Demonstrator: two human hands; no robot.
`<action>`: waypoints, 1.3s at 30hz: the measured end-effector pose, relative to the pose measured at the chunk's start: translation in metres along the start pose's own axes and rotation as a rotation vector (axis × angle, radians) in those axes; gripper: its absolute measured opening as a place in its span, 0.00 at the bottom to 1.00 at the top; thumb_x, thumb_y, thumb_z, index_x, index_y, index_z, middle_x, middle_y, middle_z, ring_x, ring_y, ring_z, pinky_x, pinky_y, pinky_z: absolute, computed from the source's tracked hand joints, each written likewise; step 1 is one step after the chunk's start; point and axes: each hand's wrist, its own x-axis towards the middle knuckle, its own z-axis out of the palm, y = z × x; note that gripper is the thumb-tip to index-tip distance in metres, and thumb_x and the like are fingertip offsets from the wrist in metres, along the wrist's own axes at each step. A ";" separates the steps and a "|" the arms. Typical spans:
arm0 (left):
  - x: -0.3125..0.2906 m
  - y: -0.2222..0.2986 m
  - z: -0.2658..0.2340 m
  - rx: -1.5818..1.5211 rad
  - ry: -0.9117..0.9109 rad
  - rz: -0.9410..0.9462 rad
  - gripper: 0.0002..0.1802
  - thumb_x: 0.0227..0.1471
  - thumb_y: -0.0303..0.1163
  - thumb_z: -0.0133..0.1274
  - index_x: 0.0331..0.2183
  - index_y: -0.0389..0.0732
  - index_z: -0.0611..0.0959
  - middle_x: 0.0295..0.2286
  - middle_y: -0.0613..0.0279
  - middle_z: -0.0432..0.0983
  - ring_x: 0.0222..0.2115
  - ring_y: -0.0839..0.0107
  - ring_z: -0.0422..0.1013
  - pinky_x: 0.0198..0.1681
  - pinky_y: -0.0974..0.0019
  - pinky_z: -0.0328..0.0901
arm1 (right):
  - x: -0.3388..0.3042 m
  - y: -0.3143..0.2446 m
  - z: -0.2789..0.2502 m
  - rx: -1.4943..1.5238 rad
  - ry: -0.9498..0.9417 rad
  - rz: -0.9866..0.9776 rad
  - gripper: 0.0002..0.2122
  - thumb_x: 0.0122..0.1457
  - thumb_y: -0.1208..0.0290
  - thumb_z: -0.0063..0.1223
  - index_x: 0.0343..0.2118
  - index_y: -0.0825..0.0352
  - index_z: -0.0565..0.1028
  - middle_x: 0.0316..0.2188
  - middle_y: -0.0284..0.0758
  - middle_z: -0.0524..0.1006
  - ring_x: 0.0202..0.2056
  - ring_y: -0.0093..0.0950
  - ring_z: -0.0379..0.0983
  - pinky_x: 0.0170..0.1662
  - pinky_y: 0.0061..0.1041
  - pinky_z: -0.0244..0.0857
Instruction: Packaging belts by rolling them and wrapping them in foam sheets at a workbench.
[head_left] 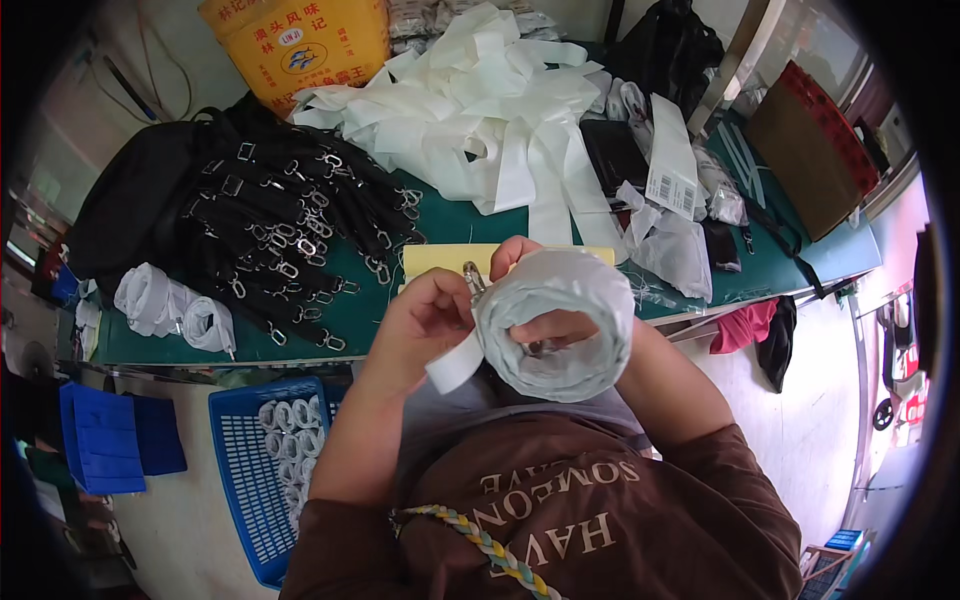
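Above my lap I have a thick roll wrapped in white strip (580, 370), its hollow centre facing me. My right hand (560, 327) grips it, with digits inside the hollow and fingertips showing beyond the far rim. At the roll's left edge, my left hand (432, 315) is closed in a pinch at a small metal clip (473, 280). A loose white strip end (455, 367) sticks out below my left fingers. Behind the roll, a yellow pad (450, 257) lies along the table's near side.
Black straps with metal snap hooks (285, 225) are heaped on the green table (440, 215) at left, beside small white rolls (155, 300). White strips (470, 110) pile at the back, near a yellow box (300, 55). A blue basket (235, 480) of wrapped rolls stands below left.
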 end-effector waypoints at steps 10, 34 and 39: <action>-0.008 0.003 0.016 0.075 0.104 0.041 0.19 0.38 0.21 0.63 0.34 0.38 0.73 0.28 0.69 0.71 0.30 0.80 0.67 0.37 0.75 0.62 | 0.005 0.009 -0.012 -0.045 0.024 -0.044 0.18 0.48 0.71 0.60 0.39 0.65 0.64 0.36 0.30 0.70 0.38 0.18 0.68 0.40 0.18 0.64; 0.001 -0.007 0.009 0.134 0.101 -0.133 0.16 0.39 0.16 0.56 0.32 0.41 0.71 0.31 0.71 0.70 0.32 0.81 0.66 0.36 0.76 0.62 | 0.012 0.035 -0.019 -0.063 0.030 0.006 0.17 0.48 0.73 0.61 0.35 0.63 0.62 0.29 0.26 0.67 0.30 0.13 0.63 0.29 0.13 0.58; 0.009 0.000 0.020 0.077 0.095 -0.226 0.16 0.39 0.15 0.55 0.32 0.41 0.72 0.31 0.71 0.69 0.31 0.80 0.67 0.35 0.74 0.64 | 0.008 0.031 -0.028 -0.227 0.092 -0.071 0.16 0.48 0.76 0.61 0.33 0.63 0.61 0.28 0.26 0.66 0.29 0.13 0.61 0.30 0.13 0.57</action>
